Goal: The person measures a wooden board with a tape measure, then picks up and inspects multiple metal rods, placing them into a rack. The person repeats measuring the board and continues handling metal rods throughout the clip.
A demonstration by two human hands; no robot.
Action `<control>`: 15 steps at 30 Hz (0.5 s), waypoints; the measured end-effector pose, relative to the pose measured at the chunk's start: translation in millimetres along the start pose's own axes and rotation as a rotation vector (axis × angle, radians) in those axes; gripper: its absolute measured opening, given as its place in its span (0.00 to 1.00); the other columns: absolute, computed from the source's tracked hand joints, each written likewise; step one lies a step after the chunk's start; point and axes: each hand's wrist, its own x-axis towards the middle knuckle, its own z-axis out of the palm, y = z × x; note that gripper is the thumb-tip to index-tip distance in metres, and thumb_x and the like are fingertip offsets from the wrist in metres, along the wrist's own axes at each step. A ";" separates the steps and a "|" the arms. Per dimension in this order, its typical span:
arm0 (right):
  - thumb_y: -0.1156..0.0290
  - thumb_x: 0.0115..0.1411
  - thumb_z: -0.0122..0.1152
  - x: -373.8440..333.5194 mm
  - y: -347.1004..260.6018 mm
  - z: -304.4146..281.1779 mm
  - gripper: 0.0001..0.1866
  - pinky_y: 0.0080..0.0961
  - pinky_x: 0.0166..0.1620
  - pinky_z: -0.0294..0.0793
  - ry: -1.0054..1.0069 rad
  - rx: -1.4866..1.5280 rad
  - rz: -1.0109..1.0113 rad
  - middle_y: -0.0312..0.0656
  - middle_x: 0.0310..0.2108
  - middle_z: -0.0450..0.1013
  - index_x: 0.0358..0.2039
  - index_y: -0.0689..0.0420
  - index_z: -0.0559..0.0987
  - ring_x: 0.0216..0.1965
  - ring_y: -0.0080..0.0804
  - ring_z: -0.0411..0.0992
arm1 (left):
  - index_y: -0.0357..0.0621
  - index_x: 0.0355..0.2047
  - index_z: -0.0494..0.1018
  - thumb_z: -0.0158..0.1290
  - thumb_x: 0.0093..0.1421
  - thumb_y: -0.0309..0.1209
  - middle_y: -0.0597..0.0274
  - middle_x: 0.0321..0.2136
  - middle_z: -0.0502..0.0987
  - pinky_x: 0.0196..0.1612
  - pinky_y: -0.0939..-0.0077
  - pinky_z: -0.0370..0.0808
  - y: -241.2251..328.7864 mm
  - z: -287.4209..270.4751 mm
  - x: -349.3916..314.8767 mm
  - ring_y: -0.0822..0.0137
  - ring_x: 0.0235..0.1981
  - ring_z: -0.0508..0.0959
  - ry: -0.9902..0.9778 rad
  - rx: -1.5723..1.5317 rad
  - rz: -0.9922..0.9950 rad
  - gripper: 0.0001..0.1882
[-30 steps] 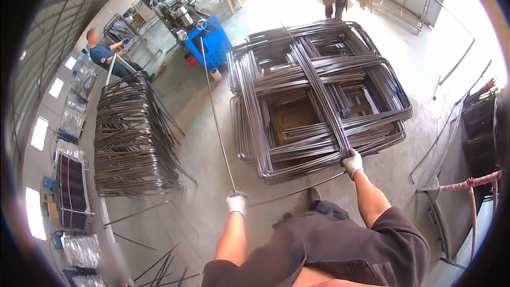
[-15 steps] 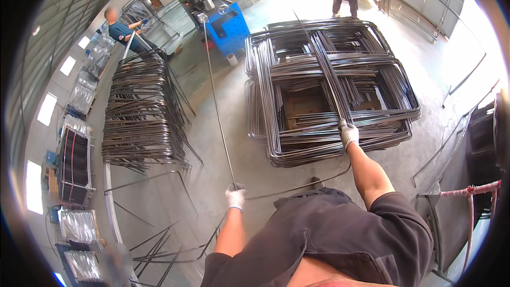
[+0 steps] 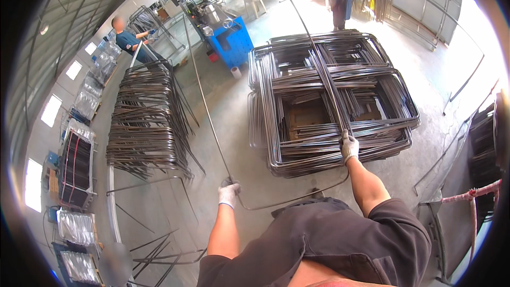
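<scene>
The left hand, gloved, is closed around the left leg of a bent metal rod, near its lower corner; the fingers are wrapped on the bar. The right hand, also gloved, is clamped on the opposite leg, its fingers curled over the bar, though the individual fingertips are too small to distinguish. The rod is U-shaped: its cross part bows between the hands just in front of the dark shirt, and both legs extend away from the person, the left over open floor, the right above a stack of rectangular metal frames. Whether that leg touches the stack cannot be determined. To the left, a row of bent bars sits closely packed along a pale rail, with loose rods nearer the person. Beyond the hands stand a blue machine base, a white cylinder just beside it, and a stool. A co-worker in a dark top is beyond the row; another person stands behind the stack. At right, a wrapped bar is near a metal rack.
</scene>
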 end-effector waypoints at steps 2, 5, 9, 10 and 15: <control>0.39 0.73 0.59 -2.0 0.4 -5.3 0.36 0.33 0.35 0.69 -0.018 0.056 -0.030 0.37 0.20 0.74 0.29 0.63 0.87 0.25 0.26 0.67 | 0.40 0.46 0.76 0.58 0.52 0.11 0.59 0.34 0.82 0.34 0.62 0.83 3.5 1.8 6.2 0.61 0.31 0.83 0.005 0.002 0.036 0.21; 0.47 0.74 0.63 -20.8 -12.5 -3.4 0.27 0.21 0.27 0.60 -0.011 0.045 -0.158 0.28 0.21 0.71 0.30 0.59 0.85 0.22 0.16 0.62 | 0.41 0.44 0.76 0.56 0.52 0.09 0.60 0.32 0.80 0.32 0.62 0.82 4.6 -1.1 11.2 0.61 0.29 0.82 0.057 0.048 0.091 0.20; 0.48 0.73 0.66 -30.0 -33.9 -3.0 0.25 0.21 0.30 0.64 -0.081 0.163 -0.164 0.28 0.22 0.73 0.33 0.60 0.86 0.25 0.16 0.64 | 0.42 0.39 0.75 0.52 0.54 0.09 0.61 0.28 0.77 0.28 0.62 0.78 -8.3 5.0 26.0 0.61 0.25 0.79 0.129 -0.067 0.105 0.16; 0.48 0.73 0.66 -29.9 -39.1 -3.4 0.25 0.21 0.30 0.62 -0.028 0.047 -0.244 0.28 0.22 0.72 0.32 0.60 0.86 0.25 0.16 0.64 | 0.43 0.38 0.74 0.50 0.56 0.10 0.61 0.27 0.76 0.27 0.63 0.76 -12.7 3.6 29.2 0.61 0.24 0.78 0.141 -0.135 0.106 0.15; 0.43 0.72 0.62 -36.5 -45.5 -11.6 0.30 0.33 0.39 0.73 0.005 -0.114 -0.114 0.40 0.22 0.77 0.31 0.62 0.87 0.29 0.29 0.71 | 0.45 0.35 0.74 0.46 0.63 0.16 0.61 0.25 0.75 0.25 0.65 0.73 -24.8 8.8 18.0 0.63 0.21 0.75 0.179 -0.127 0.132 0.10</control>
